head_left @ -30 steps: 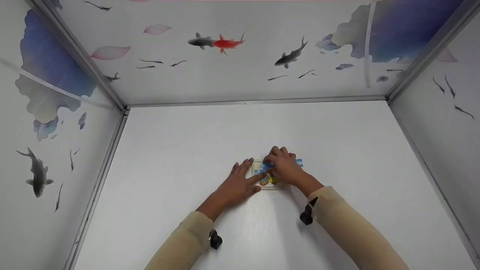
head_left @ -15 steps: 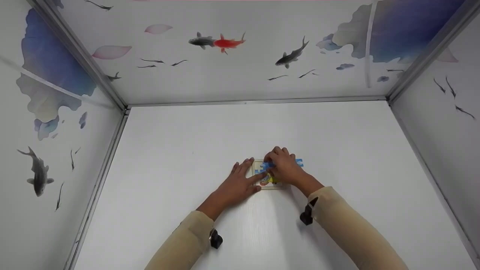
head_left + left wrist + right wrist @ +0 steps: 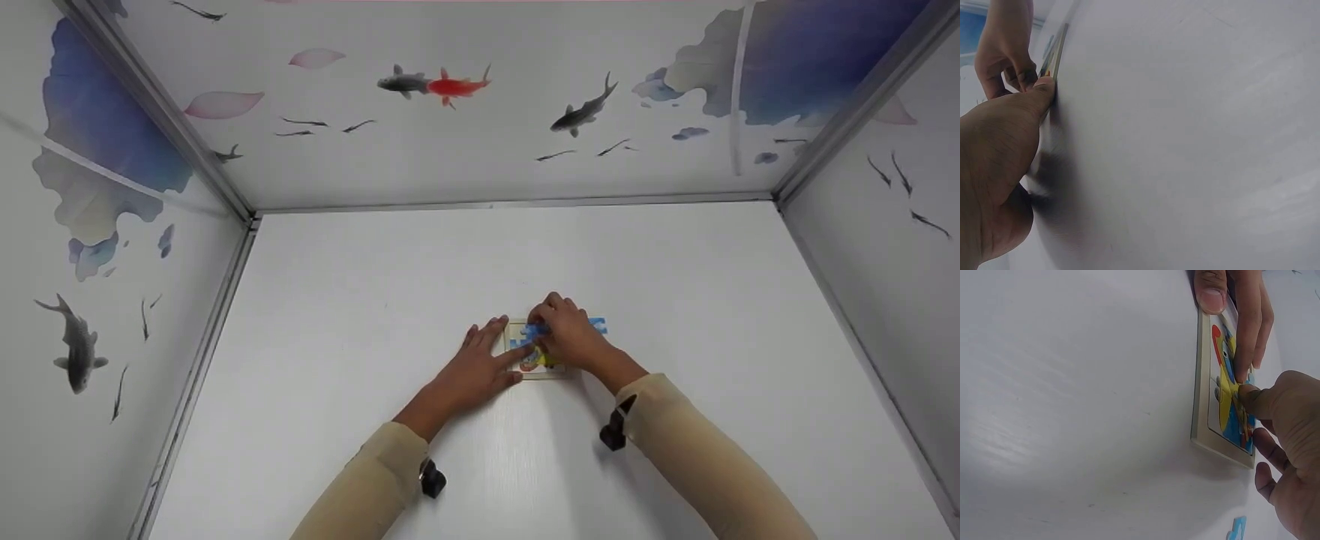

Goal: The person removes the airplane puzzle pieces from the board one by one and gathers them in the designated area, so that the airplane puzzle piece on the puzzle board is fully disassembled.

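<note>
A small wooden jigsaw puzzle [image 3: 1203,399] in a pale frame lies flat on the white table, with a yellow, red and blue cartoon picture. My left hand [image 3: 472,375] rests along its left side, fingers mostly straight. The left thumb [image 3: 1210,299] touches the near rim, and the index finger lies across the picture. Over the upper right part of the board, my right hand [image 3: 571,335] has curled fingers and pinches a blue puzzle piece [image 3: 534,330]; the fingers hide much of that piece.
A loose blue and white puzzle piece [image 3: 1238,527] lies on the table just right of the board. White panels with painted fish [image 3: 577,116] and metal edge strips [image 3: 487,204] enclose the table at the back and sides.
Both hands stay almost in place. The right fingers shift very slightly over the blue piece; the board and the loose piece look unmoved.
</note>
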`<act>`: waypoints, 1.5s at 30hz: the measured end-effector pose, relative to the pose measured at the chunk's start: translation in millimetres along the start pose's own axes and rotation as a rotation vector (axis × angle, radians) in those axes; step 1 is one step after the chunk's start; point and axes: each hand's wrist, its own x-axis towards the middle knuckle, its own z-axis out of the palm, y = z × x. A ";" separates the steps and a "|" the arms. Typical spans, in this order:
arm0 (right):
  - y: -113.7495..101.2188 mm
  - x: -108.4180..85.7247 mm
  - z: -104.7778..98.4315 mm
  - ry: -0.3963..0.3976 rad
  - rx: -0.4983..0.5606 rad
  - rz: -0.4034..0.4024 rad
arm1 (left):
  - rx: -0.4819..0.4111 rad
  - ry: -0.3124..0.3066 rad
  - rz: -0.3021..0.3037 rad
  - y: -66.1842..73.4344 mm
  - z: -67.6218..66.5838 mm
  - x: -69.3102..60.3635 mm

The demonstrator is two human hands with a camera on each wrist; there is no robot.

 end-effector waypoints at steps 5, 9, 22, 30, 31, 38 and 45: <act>1.3 -1.0 -0.7 -0.005 0.030 -0.014 | 0.005 0.000 0.001 -0.4 0.4 0.5; 2.4 -1.4 -1.6 -0.022 0.064 -0.019 | 0.004 0.001 0.002 -0.8 1.3 1.1; 2.4 -2.5 -3.1 -0.027 0.003 -0.055 | 0.000 0.013 0.001 1.0 2.0 1.3; 3.1 -3.8 -3.1 0.021 -0.109 -0.123 | 0.011 0.026 0.019 0.1 2.0 0.9; 3.7 -4.1 -3.3 0.027 -0.111 -0.125 | 0.012 0.025 0.018 0.1 2.1 1.0; 10.4 -6.6 -7.1 0.076 -0.115 -0.130 | 0.014 0.022 0.014 -1.3 4.2 1.2; 22.6 -16.9 -14.0 0.071 -0.078 -0.102 | -0.015 0.011 0.010 -1.2 0.9 -1.8</act>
